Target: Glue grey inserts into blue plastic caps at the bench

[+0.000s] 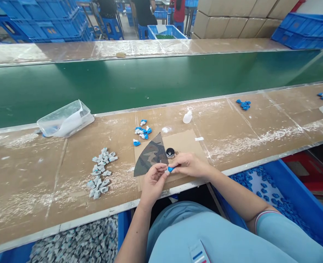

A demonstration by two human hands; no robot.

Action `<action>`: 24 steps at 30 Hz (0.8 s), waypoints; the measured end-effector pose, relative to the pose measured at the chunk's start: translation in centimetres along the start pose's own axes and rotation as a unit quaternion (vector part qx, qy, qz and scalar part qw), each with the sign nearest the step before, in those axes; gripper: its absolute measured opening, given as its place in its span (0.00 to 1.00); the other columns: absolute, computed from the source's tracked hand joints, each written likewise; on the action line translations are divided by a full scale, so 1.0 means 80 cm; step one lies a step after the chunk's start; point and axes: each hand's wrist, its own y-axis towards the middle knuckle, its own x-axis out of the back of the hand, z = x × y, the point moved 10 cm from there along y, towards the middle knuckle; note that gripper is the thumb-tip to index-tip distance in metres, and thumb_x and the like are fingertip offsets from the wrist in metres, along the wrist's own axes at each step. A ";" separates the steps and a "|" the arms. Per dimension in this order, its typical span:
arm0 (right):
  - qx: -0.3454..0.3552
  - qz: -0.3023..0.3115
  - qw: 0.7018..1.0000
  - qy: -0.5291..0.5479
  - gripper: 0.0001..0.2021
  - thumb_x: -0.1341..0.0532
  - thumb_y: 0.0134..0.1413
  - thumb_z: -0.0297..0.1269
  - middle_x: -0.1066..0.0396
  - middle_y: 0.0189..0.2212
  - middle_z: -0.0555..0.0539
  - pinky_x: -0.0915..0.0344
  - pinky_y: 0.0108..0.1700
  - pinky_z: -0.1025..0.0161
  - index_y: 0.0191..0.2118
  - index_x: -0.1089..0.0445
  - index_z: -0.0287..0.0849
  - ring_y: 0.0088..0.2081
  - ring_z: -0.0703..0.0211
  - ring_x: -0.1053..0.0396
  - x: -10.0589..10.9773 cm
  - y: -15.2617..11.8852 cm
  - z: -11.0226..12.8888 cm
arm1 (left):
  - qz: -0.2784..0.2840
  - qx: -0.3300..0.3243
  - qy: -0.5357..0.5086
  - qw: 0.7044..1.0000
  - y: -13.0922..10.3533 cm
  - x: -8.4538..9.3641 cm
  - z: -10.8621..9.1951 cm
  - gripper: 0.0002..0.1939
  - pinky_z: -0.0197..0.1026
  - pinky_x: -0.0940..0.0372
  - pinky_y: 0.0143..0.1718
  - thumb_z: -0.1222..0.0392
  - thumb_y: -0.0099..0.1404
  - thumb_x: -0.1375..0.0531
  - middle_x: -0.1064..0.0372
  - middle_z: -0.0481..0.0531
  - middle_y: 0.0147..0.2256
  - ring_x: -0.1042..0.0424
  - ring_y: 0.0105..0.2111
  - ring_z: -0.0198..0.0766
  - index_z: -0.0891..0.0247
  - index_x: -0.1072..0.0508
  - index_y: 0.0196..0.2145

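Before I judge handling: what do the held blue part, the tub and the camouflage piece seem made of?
Blue part: perhaps plastic, from its solid colour; finish unclear.
Tub: probably clear plastic; its walls are see-through and glossy.
Camouflage piece: perhaps fabric or card, matte, without highlights.

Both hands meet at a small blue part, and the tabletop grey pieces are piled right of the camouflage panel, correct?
Not quite: the head view shows the grey pieces piled left of the camouflage panel. The left hand and right hand meet at the small blue part.

A factory assembly hall, shown by its green conveyor belt (128, 80), stacked blue crates (46, 18), cardboard cartons (216, 25) and seated workers (143, 12).
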 end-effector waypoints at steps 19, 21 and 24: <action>-0.066 -0.194 0.978 0.048 0.09 0.38 0.55 0.37 0.23 0.34 0.45 0.27 0.38 0.63 0.41 0.24 0.44 0.34 0.60 0.25 0.038 -0.047 -0.027 | -0.158 0.009 0.074 0.985 0.028 0.062 -0.035 0.17 0.40 0.31 0.40 0.54 0.51 0.33 0.27 0.52 0.32 0.26 0.34 0.36 0.63 0.29 0.35; -0.093 -0.215 0.971 0.043 0.08 0.38 0.54 0.37 0.22 0.34 0.45 0.27 0.37 0.63 0.39 0.23 0.45 0.34 0.59 0.25 0.050 -0.063 -0.041 | -0.202 -0.015 0.102 0.974 0.041 0.086 -0.045 0.17 0.39 0.32 0.38 0.53 0.51 0.33 0.27 0.52 0.32 0.26 0.33 0.36 0.64 0.30 0.36; -0.118 -0.229 0.965 0.040 0.09 0.38 0.54 0.38 0.22 0.32 0.45 0.26 0.34 0.63 0.39 0.23 0.44 0.32 0.59 0.25 0.057 -0.082 -0.059 | -0.238 -0.046 0.136 0.961 0.064 0.107 -0.054 0.16 0.40 0.32 0.38 0.54 0.51 0.34 0.27 0.52 0.32 0.27 0.32 0.36 0.64 0.30 0.36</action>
